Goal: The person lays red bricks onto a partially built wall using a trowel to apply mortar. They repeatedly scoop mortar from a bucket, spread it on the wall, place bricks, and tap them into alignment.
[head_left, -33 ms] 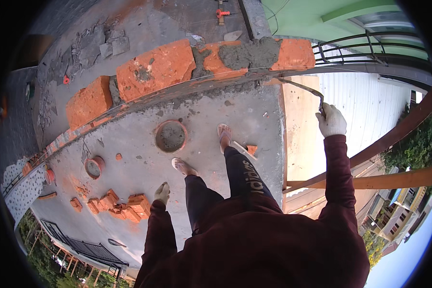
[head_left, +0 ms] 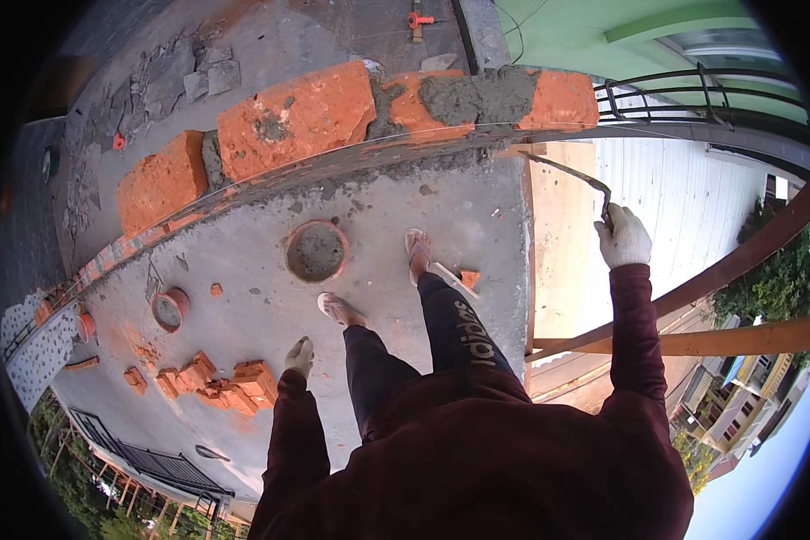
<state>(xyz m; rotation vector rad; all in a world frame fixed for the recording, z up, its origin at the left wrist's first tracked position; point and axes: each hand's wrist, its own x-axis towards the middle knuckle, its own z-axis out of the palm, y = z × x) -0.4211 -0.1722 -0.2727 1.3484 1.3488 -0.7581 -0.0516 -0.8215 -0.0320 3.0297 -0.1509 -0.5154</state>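
Observation:
My gloved right hand [head_left: 625, 238] is closed round the handle of a dark trowel [head_left: 567, 168], seen nearly edge-on. The trowel's tip reaches left to just below the right end of a low brick wall [head_left: 297, 117]. Grey mortar [head_left: 450, 99] lies over and between the orange bricks on its top. A thin string [head_left: 333, 149] runs along the wall's near side. My gloved left hand [head_left: 300, 355] hangs over the concrete floor, its fingers loosely extended, with nothing visible in it.
A round tub of mortar [head_left: 317, 251] stands before my feet, with a smaller bucket [head_left: 169, 310] farther left. Loose bricks [head_left: 243, 387] are piled at the lower left. A brick piece [head_left: 469, 279] lies by my foot. Right are a floor edge, wooden beam [head_left: 693, 342] and black railing [head_left: 706, 94].
The view has shifted slightly, and the wall and tub sit a little differently in the picture. My right hand still grips the trowel near the wall's end.

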